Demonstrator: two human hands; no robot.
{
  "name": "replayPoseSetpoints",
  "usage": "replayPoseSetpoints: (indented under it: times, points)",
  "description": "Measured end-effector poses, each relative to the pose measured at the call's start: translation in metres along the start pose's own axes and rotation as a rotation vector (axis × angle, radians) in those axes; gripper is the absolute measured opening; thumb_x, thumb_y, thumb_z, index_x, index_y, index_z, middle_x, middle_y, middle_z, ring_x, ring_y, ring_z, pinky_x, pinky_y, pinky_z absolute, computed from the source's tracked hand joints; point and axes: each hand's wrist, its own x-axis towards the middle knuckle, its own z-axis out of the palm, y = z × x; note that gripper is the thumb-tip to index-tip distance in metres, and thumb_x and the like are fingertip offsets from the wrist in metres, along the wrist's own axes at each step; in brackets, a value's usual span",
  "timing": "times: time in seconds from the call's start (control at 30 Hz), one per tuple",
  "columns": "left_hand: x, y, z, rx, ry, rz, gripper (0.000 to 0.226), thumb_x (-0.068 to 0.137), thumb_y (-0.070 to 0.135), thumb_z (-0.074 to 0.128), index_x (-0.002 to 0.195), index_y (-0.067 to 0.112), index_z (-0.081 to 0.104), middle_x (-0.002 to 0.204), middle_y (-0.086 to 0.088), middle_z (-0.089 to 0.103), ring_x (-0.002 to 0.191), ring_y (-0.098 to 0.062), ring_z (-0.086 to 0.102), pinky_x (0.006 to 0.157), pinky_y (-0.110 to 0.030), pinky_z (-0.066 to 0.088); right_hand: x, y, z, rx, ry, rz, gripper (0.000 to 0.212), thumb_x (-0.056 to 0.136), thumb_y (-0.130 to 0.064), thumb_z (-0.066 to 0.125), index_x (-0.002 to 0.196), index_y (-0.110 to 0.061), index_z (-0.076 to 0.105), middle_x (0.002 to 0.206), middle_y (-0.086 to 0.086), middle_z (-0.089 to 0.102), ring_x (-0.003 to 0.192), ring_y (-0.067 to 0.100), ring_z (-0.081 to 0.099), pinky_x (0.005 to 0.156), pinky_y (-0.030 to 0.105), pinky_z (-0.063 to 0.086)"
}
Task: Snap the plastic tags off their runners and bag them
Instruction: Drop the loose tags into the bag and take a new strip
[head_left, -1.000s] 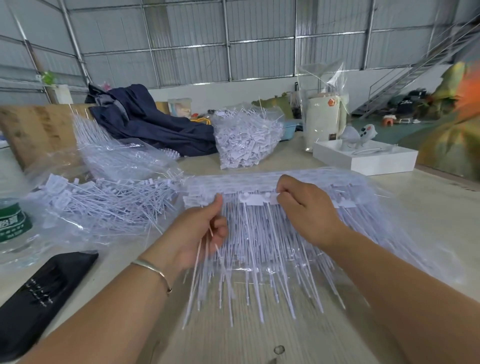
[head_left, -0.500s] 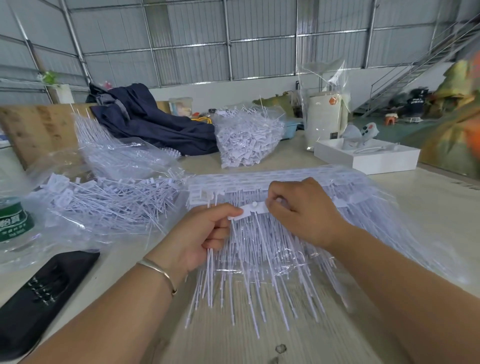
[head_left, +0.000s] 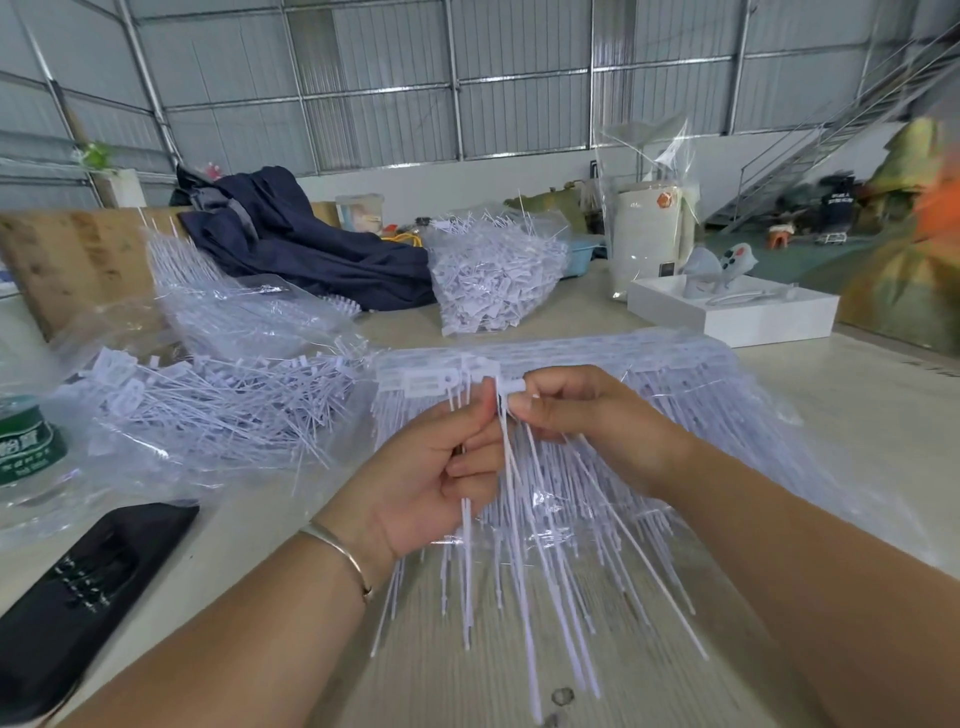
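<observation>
Centrally, a wide stack of white plastic tag runners (head_left: 597, 358) lies on the pale wooden table (head_left: 857, 431), partly under clear film; each runner carries a row of flat rectangular heads along its far edge, from which long, thin, pale stems fan toward the viewer. The left hand (head_left: 441, 478), with a thin metal bangle (head_left: 340, 556) at the wrist, has its fingers curled round a small bundle of white tag stems (head_left: 467, 545), the thumb pressed against them near the heads. The right hand (head_left: 587, 421) pinches a single white rectangular tag head (head_left: 509, 385) between thumb and forefinger, just beside the left thumb; its other fingers are curled under. To the left, a clear plastic bag of loose white tags (head_left: 208, 405) lies flat on the table. Farther back stands a fuller clear bag of small white pieces (head_left: 493, 280), near a dark blue garment (head_left: 311, 249) and a shallow white box (head_left: 737, 306). A black flat case (head_left: 78, 597) lies at lower left.
</observation>
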Motion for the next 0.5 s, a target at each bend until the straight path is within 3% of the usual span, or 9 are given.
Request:
replayPoseSetpoints:
  times: [0.17,0.27,0.33,0.4,0.5]
  points:
    - [-0.001,0.001,-0.004,0.167,0.151,-0.001,0.043,0.072,0.038,0.074,0.1,0.013,0.053,0.073,0.004,0.049,0.045,-0.001,0.028,0.035,-0.012,0.015,-0.002,0.002,-0.007,-0.061,0.046,0.022,0.053,0.077,-0.037,0.072,0.069,0.008,0.045,0.06,0.004,0.035,0.059,0.011,0.038,0.062,0.02,0.029]
    - [-0.001,0.006,-0.006,0.138,0.164,0.005,0.022,0.075,0.034,0.072,0.078,0.018,0.057,0.063,0.007,0.051,0.039,-0.001,0.028,0.032,-0.012,0.016,0.001,0.002,-0.012,-0.027,0.275,-0.06,0.057,0.07,-0.038,0.08,0.064,0.005,0.044,0.058,0.003,0.029,0.054,0.011,0.029,0.055,0.021,0.027]
    - [-0.001,0.008,-0.007,0.134,0.186,-0.001,0.02,0.075,0.032,0.071,0.066,0.021,0.058,0.054,0.008,0.045,0.036,-0.002,0.028,0.033,-0.014,0.013,0.002,0.002,-0.014,-0.035,0.396,-0.113,0.052,0.07,-0.033,0.081,0.06,0.003,0.044,0.055,-0.001,0.03,0.051,0.01,0.027,0.051,0.018,0.026]
    - [0.0,0.007,-0.008,0.155,0.225,-0.007,0.02,0.074,0.031,0.072,0.067,0.02,0.057,0.051,0.008,0.042,0.036,-0.002,0.027,0.033,-0.014,0.014,0.002,0.005,-0.012,-0.146,0.436,-0.15,0.048,0.076,-0.027,0.08,0.06,0.004,0.046,0.05,-0.009,0.031,0.045,0.004,0.028,0.047,0.015,0.026]
    - [0.002,0.005,-0.011,0.194,0.291,-0.009,0.019,0.071,0.028,0.075,0.074,0.018,0.058,0.052,0.006,0.041,0.037,-0.003,0.027,0.032,-0.015,0.017,0.002,0.014,-0.009,-0.414,0.457,-0.144,0.045,0.082,-0.038,0.075,0.061,-0.002,0.056,0.049,-0.008,0.035,0.044,0.006,0.032,0.049,0.019,0.026]
